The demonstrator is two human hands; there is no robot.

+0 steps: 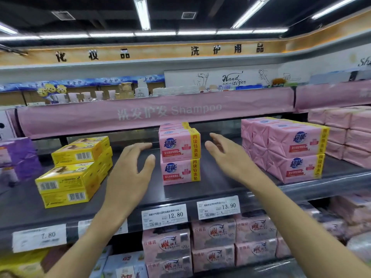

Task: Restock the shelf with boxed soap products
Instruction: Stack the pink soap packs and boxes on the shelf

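Two pink boxed soap packs with yellow side bands stand stacked one on the other in the middle of the dark shelf. My left hand hovers just left of the stack, fingers spread and relaxed, holding nothing. My right hand hovers just right of the stack, fingers straight, also holding nothing. Neither hand touches the packs.
Yellow soap boxes are stacked at the left, with purple packs beyond them. A block of pink wrapped soap packs fills the right. Price tags line the shelf edge. A pink Shampoo banner hangs overhead; more pink boxes sit below.
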